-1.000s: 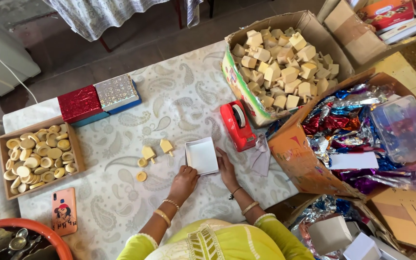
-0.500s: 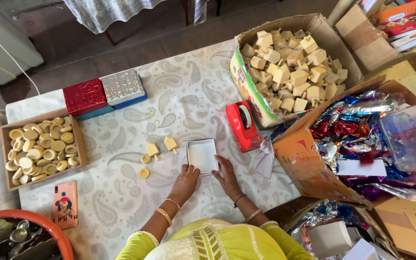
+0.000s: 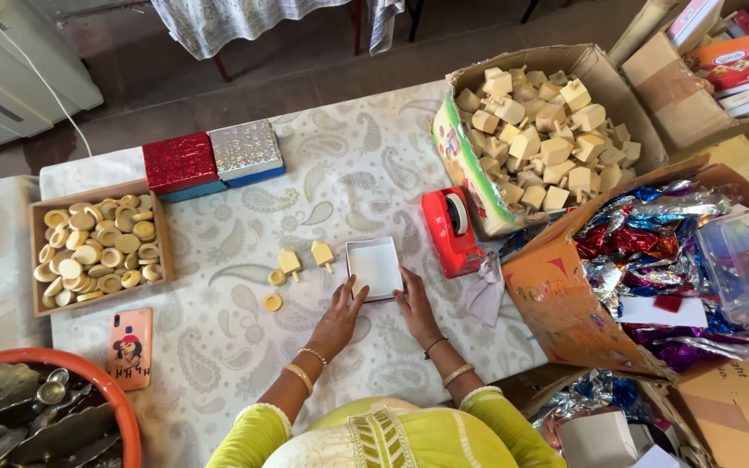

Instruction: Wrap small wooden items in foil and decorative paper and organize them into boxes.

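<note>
We look down from above at our two hands on a table covered with a pale paisley cloth (image 3: 218, 347); between them sits a small open white box (image 3: 374, 267), flat on the cloth near the table's middle. Our left hand (image 3: 340, 314) rests at the box's near-left corner, fingers extended and slightly spread, fingertips touching its edge; our right hand (image 3: 415, 303) rests at the near-right corner, fingers loosely together against the side (neither hand lifts the box).

Just left of the box lie two small cream wooden tops (image 3: 305, 258) and two round cream discs (image 3: 274, 290); further left, a shallow wooden tray (image 3: 38, 260) is filled with more such discs. A red tape dispenser (image 3: 449, 230) stands just right of the box. Behind it, a large cardboard carton (image 3: 582, 65) is heaped with cream wooden blocks; to the right, another carton (image 3: 556, 295) holds shiny coloured foil wrappers. At the far edge sit a glittery red box (image 3: 180, 162) and a silver one (image 3: 245, 149), side by side; a phone (image 3: 129, 348) in an orange case lies near-left.
</note>
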